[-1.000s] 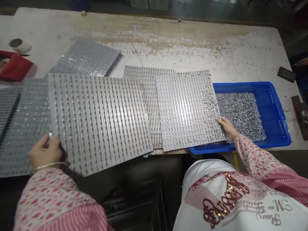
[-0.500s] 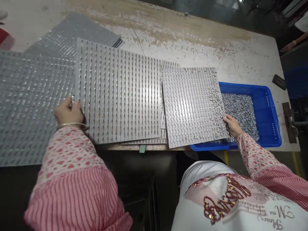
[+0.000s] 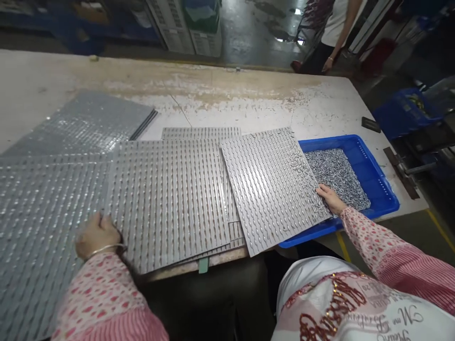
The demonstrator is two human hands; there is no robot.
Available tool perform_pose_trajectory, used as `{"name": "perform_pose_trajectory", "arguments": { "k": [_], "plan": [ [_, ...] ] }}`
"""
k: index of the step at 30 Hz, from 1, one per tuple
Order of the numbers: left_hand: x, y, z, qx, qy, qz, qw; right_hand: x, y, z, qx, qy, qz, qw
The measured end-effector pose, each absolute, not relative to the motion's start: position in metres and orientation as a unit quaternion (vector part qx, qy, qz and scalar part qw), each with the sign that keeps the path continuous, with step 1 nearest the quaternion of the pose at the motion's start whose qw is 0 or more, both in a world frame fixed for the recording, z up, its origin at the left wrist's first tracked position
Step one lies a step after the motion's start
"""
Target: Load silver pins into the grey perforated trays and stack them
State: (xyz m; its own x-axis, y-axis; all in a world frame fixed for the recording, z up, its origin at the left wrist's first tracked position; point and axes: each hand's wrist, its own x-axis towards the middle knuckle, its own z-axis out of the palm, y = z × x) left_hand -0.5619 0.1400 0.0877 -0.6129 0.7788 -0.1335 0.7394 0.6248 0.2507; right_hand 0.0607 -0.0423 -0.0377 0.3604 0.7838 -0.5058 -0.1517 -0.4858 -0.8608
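My left hand (image 3: 97, 237) is closed at the left edge of a grey slotted board (image 3: 167, 199), thumb and fingers pinching it. This board lies over other slotted boards (image 3: 201, 133) at the table's front edge. My right hand (image 3: 330, 198) pinches the right edge of a smaller grey board (image 3: 266, 189) lined with rows of small shiny metal pieces. Loose pieces are heaped along that board's right side. It overlaps the slotted boards and the rim of a blue bin (image 3: 382, 189), which holds many small metal pieces (image 3: 337, 175).
More grey boards lie at the left (image 3: 42, 227), and a stack (image 3: 88, 118) sits behind them. The worn table (image 3: 249, 102) carries a dark block (image 3: 370, 124) and a metal fixture (image 3: 401, 173) at the right. Another person (image 3: 336, 38) stands beyond the table.
The view has tilted up, showing more floor behind. The slotted board in my left hand sits lower against the boards beneath, uncovering their back edge. The right board has turned slightly counterclockwise.
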Motion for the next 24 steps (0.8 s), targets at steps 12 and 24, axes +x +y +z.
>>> {"name": "perform_pose_trajectory", "arguments": {
  "k": [12, 24],
  "plan": [
    [-0.402, 0.13, 0.04, 0.627, 0.712, 0.173, 0.264, 0.067, -0.044, -0.052, -0.663, -0.219, 0.534, 0.476],
    [-0.266, 0.066, 0.039, 0.427, 0.632, 0.357, 0.54, 0.092, -0.042, -0.079, -0.599, -0.214, 0.574, 0.515]
  ]
}}
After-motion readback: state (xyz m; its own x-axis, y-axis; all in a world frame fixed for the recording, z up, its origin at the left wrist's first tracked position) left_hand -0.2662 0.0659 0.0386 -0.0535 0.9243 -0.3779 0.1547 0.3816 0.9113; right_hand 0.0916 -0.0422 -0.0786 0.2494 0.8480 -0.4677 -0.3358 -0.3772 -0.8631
